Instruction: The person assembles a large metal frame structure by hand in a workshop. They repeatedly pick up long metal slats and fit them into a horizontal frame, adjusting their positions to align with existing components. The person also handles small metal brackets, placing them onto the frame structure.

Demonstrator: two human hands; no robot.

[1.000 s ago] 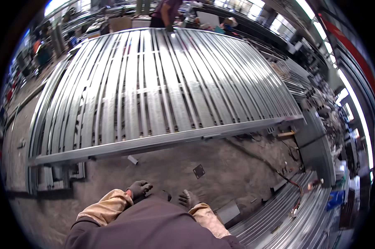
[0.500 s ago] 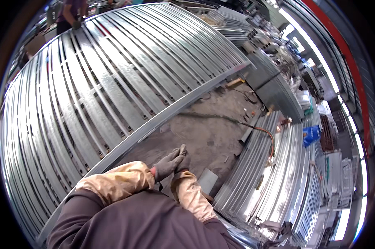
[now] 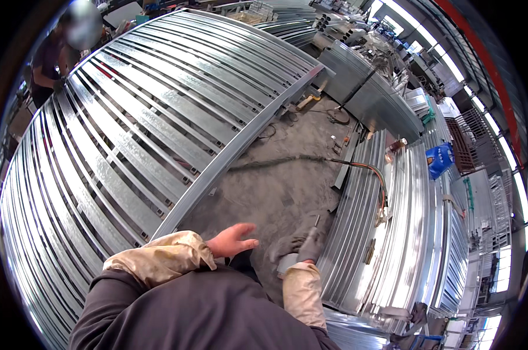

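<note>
My left hand (image 3: 233, 240) is bare, its fingers and thumb apart, and it holds nothing. It hangs over the floor beside the edge of the large metal frame. To its right, my right hand (image 3: 312, 247) wears a grey work glove and is closed on a loose grey glove (image 3: 289, 244). That loose glove is blurred by motion. Tan sleeve covers wrap both forearms. The slatted galvanized frame (image 3: 185, 205) fills the left side, with long parallel bars joined to an edge rail.
Stacked metal profiles (image 3: 357, 233) lie at the right, with a hose (image 3: 299, 157) running over the floor to them. A blue bag (image 3: 439, 160) sits on the stacks. A yellow-handled tool (image 3: 306, 102) lies near the frame's far corner. Another person (image 3: 46, 61) stands at the far left.
My hands have moved apart. The grey glove has come off my left hand and is now in my right. My view has shifted, and the other person shows more fully.
</note>
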